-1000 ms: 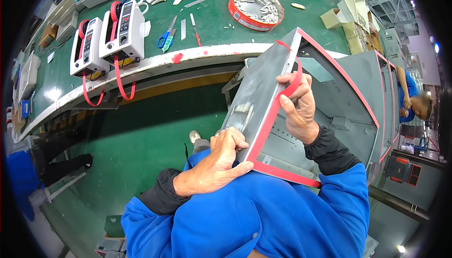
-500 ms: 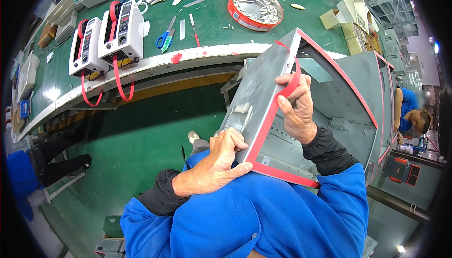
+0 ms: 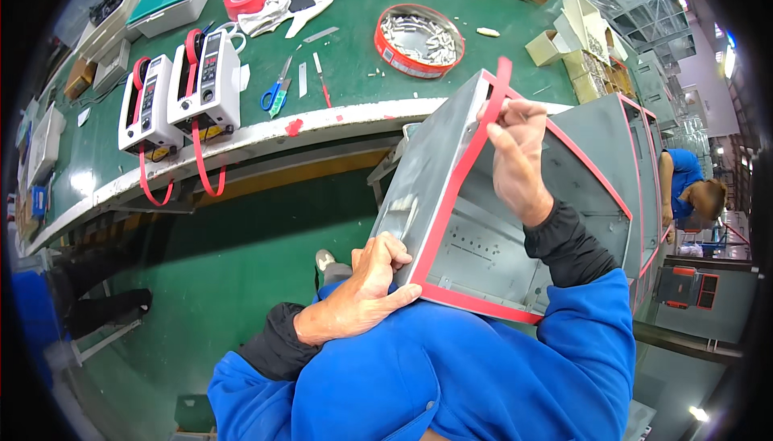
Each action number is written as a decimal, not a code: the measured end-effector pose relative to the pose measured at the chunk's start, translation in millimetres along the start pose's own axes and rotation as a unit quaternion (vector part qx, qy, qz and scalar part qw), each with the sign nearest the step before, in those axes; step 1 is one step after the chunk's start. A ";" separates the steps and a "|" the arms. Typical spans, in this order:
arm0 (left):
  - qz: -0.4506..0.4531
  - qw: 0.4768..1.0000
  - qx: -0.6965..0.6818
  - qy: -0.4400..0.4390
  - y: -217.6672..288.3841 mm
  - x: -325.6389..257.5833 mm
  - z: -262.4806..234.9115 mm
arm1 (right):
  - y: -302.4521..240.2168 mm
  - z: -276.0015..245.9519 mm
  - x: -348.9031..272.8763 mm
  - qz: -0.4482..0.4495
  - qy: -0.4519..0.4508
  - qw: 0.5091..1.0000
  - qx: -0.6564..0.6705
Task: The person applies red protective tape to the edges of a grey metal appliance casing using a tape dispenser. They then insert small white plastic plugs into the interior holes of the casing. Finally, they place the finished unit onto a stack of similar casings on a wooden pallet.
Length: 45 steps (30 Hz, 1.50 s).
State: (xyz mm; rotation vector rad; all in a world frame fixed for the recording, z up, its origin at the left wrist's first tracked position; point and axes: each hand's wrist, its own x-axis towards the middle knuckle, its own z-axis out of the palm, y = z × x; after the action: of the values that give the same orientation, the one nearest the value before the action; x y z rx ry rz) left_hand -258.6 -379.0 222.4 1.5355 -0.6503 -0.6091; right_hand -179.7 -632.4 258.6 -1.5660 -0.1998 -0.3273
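Observation:
A grey metal box (image 3: 425, 169) with an open front leans against my body, its rim lined with red tape. My left hand (image 3: 362, 286) is closed around the box's near left corner, thumb pressed on the tape there. Up along the left rim, my right hand (image 3: 522, 155) pinches a red tape strip (image 3: 460, 173) near the far corner. The strip's loose end sticks up past that corner. Below my right hand the strip runs down along the rim to my left thumb. Inside the box, rows of small holes show in a panel.
Across the green workbench (image 3: 338, 78) stand two white tape dispensers (image 3: 205, 78), blue scissors (image 3: 274, 95), a knife, and a round red tin (image 3: 419, 42) of small white pieces. More grey cabinets (image 3: 600, 131) stand right, with a co-worker (image 3: 688, 183) beyond. Another person is at far left.
My right hand has moved up along the left rim toward the far corner. The tape strip, bowed out before, now lies straighter along the rim. My left hand keeps its hold.

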 end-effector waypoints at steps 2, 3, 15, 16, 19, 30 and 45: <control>0.001 1.000 0.005 0.000 1.5 0.1 -0.6 | -4.7 -5.3 19.3 0.037 0.028 0.999 0.015; 0.002 1.000 0.005 0.002 1.0 -0.3 -0.7 | -2.2 -11.7 28.6 0.036 0.019 0.999 0.010; 0.006 0.999 0.015 -0.029 -5.8 -0.2 -1.7 | -21.0 -48.0 77.9 0.051 -0.056 0.994 -0.077; 0.007 0.999 0.017 -0.028 -5.6 -0.1 -1.7 | -21.5 -47.0 78.8 0.058 -0.059 0.994 -0.077; 0.013 0.999 0.016 -0.024 -6.8 -0.2 -1.4 | -19.2 -47.1 81.1 0.065 -0.075 0.991 -0.086; 0.038 0.999 0.024 -0.014 -8.1 0.9 -0.1 | 4.0 -59.4 80.0 0.022 -0.107 0.970 -0.217; 0.025 1.000 0.000 -0.007 -9.0 -1.1 3.0 | 5.8 -50.8 76.6 0.010 -0.116 0.939 -0.325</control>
State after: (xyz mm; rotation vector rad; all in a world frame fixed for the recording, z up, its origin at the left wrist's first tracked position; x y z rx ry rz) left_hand -261.1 -379.9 213.2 1.5123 -0.6968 -0.5825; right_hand -109.8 -689.1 278.3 -2.2650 -0.2744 -0.1968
